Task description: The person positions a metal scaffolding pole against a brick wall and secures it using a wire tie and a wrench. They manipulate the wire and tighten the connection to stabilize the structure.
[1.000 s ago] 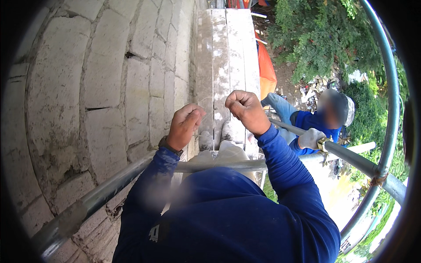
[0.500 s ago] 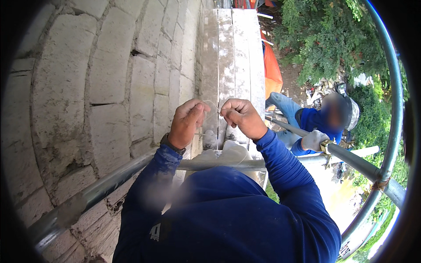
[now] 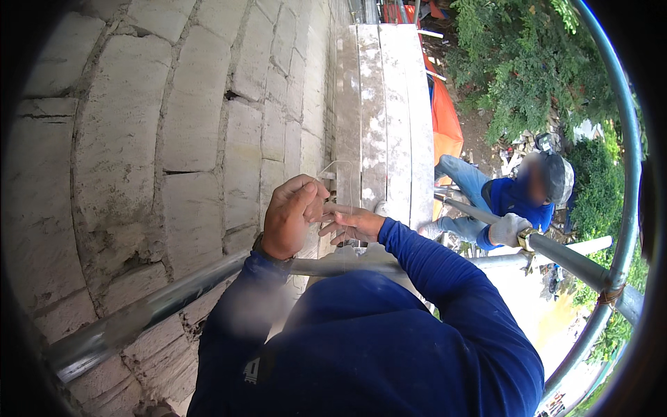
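A thin pale string (image 3: 337, 162) loops up beyond my hands and is faint against the planks. My left hand (image 3: 290, 215) is closed, thumb against curled fingers, with one end of the loop running to its fingertips. Beside it, my right hand (image 3: 358, 224) reaches across with its fingers stretched out and apart, their tips close to or touching the left fingers. The string hangs down past the right hand; whether the two touch cannot be made out. A dark band circles my left wrist.
A pale block wall (image 3: 187, 125) rises on the left. Whitish planks (image 3: 396, 90) run ahead. Metal rails (image 3: 167, 299) cross in front of me and curve up at right. Below right, a person in blue (image 3: 517, 198) grips a pole with a gloved hand. An orange sheet (image 3: 445, 118) hangs beside the planks.
My right hand has moved left and down toward my left hand, its pinch now spread into outstretched fingers. The left hand has lowered slightly. The string loop stands higher above the hands.
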The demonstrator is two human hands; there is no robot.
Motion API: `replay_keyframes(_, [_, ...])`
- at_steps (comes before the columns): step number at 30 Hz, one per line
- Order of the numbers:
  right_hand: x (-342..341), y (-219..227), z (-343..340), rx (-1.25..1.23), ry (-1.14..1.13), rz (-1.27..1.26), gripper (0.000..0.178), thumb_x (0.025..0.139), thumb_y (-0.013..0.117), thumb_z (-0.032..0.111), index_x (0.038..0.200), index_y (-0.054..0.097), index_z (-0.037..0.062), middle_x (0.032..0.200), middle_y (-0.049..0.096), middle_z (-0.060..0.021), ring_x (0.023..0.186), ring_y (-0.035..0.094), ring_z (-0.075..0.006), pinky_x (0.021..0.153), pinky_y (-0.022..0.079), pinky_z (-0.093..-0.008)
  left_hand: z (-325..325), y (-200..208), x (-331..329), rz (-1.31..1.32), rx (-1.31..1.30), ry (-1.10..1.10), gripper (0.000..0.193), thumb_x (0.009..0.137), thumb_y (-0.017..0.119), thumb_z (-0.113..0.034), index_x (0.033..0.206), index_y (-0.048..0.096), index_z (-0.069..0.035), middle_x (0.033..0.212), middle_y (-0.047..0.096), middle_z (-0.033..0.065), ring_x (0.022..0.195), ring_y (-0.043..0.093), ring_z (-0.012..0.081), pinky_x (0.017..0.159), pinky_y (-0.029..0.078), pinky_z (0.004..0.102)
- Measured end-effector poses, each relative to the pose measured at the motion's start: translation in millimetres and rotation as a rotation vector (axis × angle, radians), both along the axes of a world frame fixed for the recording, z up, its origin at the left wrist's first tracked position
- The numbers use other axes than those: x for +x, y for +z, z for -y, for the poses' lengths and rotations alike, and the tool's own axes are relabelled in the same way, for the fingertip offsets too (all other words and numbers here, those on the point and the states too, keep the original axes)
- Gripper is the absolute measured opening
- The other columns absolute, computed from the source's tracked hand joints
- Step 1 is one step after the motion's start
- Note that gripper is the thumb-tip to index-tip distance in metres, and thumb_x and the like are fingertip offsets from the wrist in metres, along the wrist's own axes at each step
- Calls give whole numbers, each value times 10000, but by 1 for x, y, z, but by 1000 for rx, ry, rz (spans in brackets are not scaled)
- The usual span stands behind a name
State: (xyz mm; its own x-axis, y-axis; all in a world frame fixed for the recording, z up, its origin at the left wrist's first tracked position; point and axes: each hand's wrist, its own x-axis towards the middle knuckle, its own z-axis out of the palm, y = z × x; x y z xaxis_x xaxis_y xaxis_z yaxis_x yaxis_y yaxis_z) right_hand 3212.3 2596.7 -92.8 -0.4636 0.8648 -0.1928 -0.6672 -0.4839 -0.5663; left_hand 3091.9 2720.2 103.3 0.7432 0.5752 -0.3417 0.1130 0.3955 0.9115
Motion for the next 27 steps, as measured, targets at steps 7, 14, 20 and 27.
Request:
replay_keyframes(7, [23, -18, -6, 57, -268, -305, 1067, 892, 632, 706, 1609, 234, 24, 1665, 250, -140, 1398, 437, -356, 1119, 405, -568, 2, 32, -26, -15, -24, 30, 356, 1060, 521, -303, 865, 574, -10, 634, 377, -24, 586, 349, 100, 575, 324, 280])
replay_keyframes(14, [77, -55, -50, -541, -884, -67, 352, 1014, 641, 279, 1216, 584, -4, 1212, 652, -171, 900, 663, -232, 817, 596, -383, 24, 45, -65, -42, -151, 75, 384, 1060, 518, -327, 804, 516, -41, 632, 363, -25, 579, 340, 95, 567, 324, 281])
replay_keyframes(20, [144, -90, -76, -725, -1064, -60, 148, 984, 572, 54, 1112, 560, -17, 903, 599, -112, 708, 610, -179, 577, 559, -268, 42, 48, -103, -125, -183, 89, 383, 1045, 537, -349, 819, 547, -40, 619, 351, -32, 569, 337, 90, 560, 313, 280])
replay_keyframes(27, [183, -86, -87, -694, -955, 411, 107, 982, 565, 59, 1086, 550, 35, 752, 477, -38, 594, 481, -130, 482, 399, -256, 63, 40, -160, -280, -227, 143, 324, 1038, 525, -278, 906, 629, -1, 604, 383, -36, 549, 343, 89, 541, 300, 275])
